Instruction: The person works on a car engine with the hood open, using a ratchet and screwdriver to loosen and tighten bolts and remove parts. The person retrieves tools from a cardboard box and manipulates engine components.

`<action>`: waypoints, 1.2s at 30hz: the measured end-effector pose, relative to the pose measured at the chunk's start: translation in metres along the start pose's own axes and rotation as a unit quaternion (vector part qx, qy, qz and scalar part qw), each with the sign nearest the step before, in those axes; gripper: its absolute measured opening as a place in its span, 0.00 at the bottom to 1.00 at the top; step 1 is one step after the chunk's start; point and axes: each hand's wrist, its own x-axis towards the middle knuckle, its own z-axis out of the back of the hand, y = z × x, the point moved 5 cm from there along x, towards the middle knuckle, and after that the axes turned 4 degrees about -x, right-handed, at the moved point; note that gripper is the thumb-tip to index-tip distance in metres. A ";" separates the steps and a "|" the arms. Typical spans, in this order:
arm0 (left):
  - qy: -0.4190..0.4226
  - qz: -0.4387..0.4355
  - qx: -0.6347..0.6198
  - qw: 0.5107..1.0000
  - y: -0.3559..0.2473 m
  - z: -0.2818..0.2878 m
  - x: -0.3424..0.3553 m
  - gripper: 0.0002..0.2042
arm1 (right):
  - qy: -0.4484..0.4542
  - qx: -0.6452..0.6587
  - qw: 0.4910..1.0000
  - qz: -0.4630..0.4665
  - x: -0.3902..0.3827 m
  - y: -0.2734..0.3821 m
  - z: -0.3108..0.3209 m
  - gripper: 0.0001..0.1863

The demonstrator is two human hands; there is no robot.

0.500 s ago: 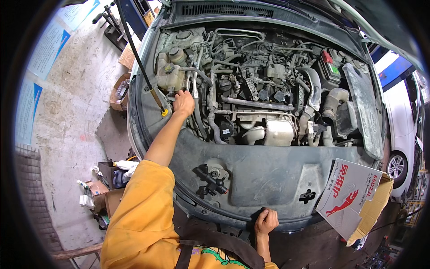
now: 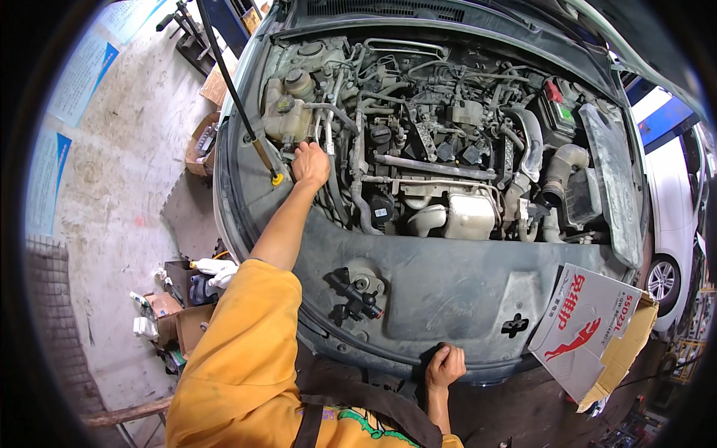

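Observation:
My left hand (image 2: pixel 311 164) reaches into the engine bay, just below the translucent coolant reservoir (image 2: pixel 284 119) and beside some metal pipes (image 2: pixel 328 134). Its fingers are curled, and their tips and whatever they grip are hidden. My right hand (image 2: pixel 446 366) rests as a closed fist on the car's front edge (image 2: pixel 396 358), with nothing visible in it. Between the two arms, a black plastic pipe fitting with several branches (image 2: pixel 352 296) lies on the dark front cover (image 2: pixel 441 284).
A hood prop rod (image 2: pixel 243 112) stands left of my left forearm. To the right, a grey battery carton (image 2: pixel 579 321) leans on the front cover. The engine (image 2: pixel 448 142) and a battery (image 2: pixel 556 116) lie further back. Boxes with bottles (image 2: pixel 187 291) sit at lower left.
My left hand stays under the reservoir, its wrist and fingers shifted slightly up and to the right. My right hand stays on the front edge. The view has tilted a little.

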 end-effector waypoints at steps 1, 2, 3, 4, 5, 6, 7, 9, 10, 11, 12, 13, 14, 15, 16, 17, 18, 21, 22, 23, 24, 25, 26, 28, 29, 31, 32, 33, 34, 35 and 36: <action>-0.001 0.001 0.006 1.000 -0.004 0.002 -0.002 0.14 | -0.003 0.000 1.000 -0.002 0.000 -0.001 -0.001 0.09; -0.001 0.002 0.013 1.000 -0.007 0.003 -0.003 0.13 | -0.007 -0.001 1.000 -0.005 -0.001 -0.002 -0.001 0.09; -0.012 0.006 0.012 1.000 -0.006 0.004 -0.002 0.14 | -0.011 -0.006 1.000 -0.002 0.000 -0.002 -0.002 0.09; -0.010 0.011 0.017 1.000 -0.002 0.001 0.001 0.14 | -0.016 -0.011 1.000 0.000 0.000 -0.002 -0.003 0.09; -0.003 0.013 0.009 1.000 0.003 -0.001 0.001 0.15 | -0.021 -0.017 1.000 0.002 0.000 -0.003 -0.003 0.10; 0.001 0.011 0.000 1.000 0.002 0.001 0.004 0.15 | -0.024 -0.017 1.000 0.001 0.000 -0.002 -0.003 0.10; 0.025 0.017 0.000 1.000 0.004 0.000 0.004 0.18 | -0.028 -0.018 0.999 0.000 0.000 -0.002 -0.004 0.09; 0.114 0.064 -0.041 0.991 0.000 0.000 0.011 0.22 | -0.033 -0.019 0.999 0.001 0.003 -0.001 -0.003 0.09; 0.154 0.081 -0.060 0.983 -0.004 -0.001 0.014 0.23 | -0.036 -0.024 0.999 0.000 0.003 -0.002 -0.002 0.09; 0.194 0.099 -0.093 0.972 -0.001 -0.016 0.024 0.25 | -0.038 -0.029 0.999 -0.001 0.004 -0.003 0.000 0.09; 0.181 0.081 -0.072 0.978 0.028 -0.031 0.044 0.25 | -0.035 -0.018 0.999 0.004 0.004 0.000 -0.002 0.09; 0.215 0.049 -0.043 0.974 0.068 -0.044 0.071 0.24 | -0.033 0.000 0.999 0.010 0.005 0.003 -0.004 0.09; 0.254 0.014 -0.017 0.967 0.091 -0.050 0.087 0.24 | -0.032 0.011 0.999 0.013 0.005 0.004 -0.006 0.09; 0.204 0.062 -0.119 0.970 0.062 -0.056 0.080 0.24 | -0.037 -0.014 0.999 0.007 0.004 -0.002 -0.004 0.09; 0.173 0.078 -0.136 0.972 0.054 -0.053 0.075 0.22 | -0.038 -0.021 0.999 0.006 0.003 -0.004 -0.003 0.09; 0.139 0.099 -0.150 0.974 0.054 -0.048 0.071 0.22 | -0.038 -0.022 0.999 0.007 0.003 -0.004 -0.003 0.09; 0.104 0.119 -0.162 0.974 0.056 -0.040 0.071 0.22 | -0.037 -0.023 0.999 0.007 0.002 -0.004 -0.004 0.09; 0.134 0.201 -0.143 0.960 0.043 -0.019 0.058 0.25 | -0.040 -0.026 0.999 0.005 0.003 -0.004 -0.005 0.08; 0.108 0.232 -0.145 0.956 0.040 -0.011 0.050 0.25 | -0.039 -0.027 0.999 0.006 0.003 -0.004 -0.007 0.09; 0.065 0.254 -0.130 0.956 0.035 -0.002 0.045 0.25 | -0.038 -0.029 0.999 0.007 0.003 -0.005 -0.009 0.09; 0.085 0.252 -0.142 0.953 0.030 0.006 0.042 0.24 | -0.034 -0.030 0.999 0.008 0.003 -0.005 -0.010 0.09; 0.108 0.250 -0.154 0.950 0.024 0.014 0.038 0.24 | -0.032 -0.034 0.999 0.006 0.002 -0.006 -0.008 0.09; 0.131 0.249 -0.166 0.945 0.021 0.012 0.034 0.24 | -0.030 -0.038 0.999 0.004 0.003 -0.005 -0.007 0.09; 0.109 0.239 -0.152 0.953 0.024 0.010 0.035 0.26 | -0.025 -0.039 0.999 0.003 0.002 -0.005 -0.007 0.09; 0.108 0.237 -0.148 0.954 0.027 0.009 0.035 0.26 | -0.021 -0.039 0.999 0.002 0.001 -0.005 -0.007 0.09; 0.109 0.226 -0.149 0.957 0.026 0.005 0.036 0.28 | -0.015 -0.037 0.999 0.000 0.002 -0.004 -0.006 0.08; 0.110 0.226 -0.147 0.957 0.027 0.004 0.038 0.28 | -0.011 -0.033 0.999 0.000 0.004 -0.002 -0.006 0.07; 0.105 0.231 -0.145 0.956 0.028 0.002 0.040 0.28 | -0.006 -0.035 0.999 -0.002 0.004 -0.003 -0.007 0.07; 0.100 0.235 -0.142 0.956 0.030 0.001 0.041 0.28 | -0.009 -0.036 0.999 0.001 0.003 -0.004 -0.008 0.08; 0.114 0.234 -0.152 0.953 0.032 -0.003 0.039 0.27 | -0.003 -0.039 0.999 -0.001 0.001 -0.004 -0.006 0.08; 0.101 0.239 -0.145 0.955 0.034 -0.004 0.040 0.27 | 0.002 -0.038 0.999 -0.003 0.001 -0.003 -0.007 0.08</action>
